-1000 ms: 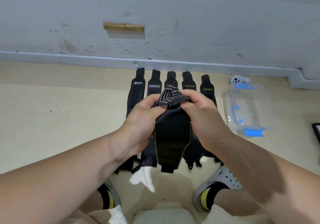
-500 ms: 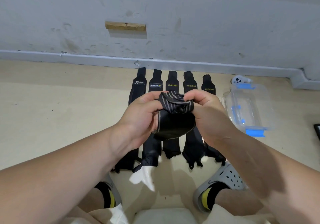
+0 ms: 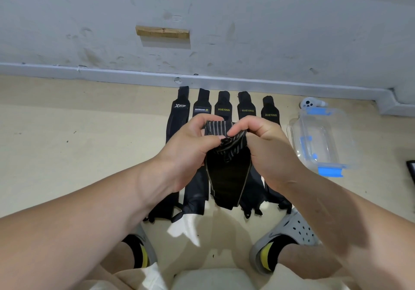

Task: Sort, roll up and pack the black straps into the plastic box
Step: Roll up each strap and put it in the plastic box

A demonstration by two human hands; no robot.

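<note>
Head view, centre: left hand (image 3: 186,148) and right hand (image 3: 266,148) pinch the strap (image 3: 226,177); hanging tail shorter than a second ago, rolling begun.

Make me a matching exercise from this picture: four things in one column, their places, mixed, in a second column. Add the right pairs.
1. striped strap
2. plastic box
3. XTEP strap
4. wooden block

a. fixed on the wall
b. pinched between left hand and right hand
c. on the floor, right of the strap row
d. leftmost in the strap row

Pairs: 1-b, 2-c, 3-d, 4-a.
</note>
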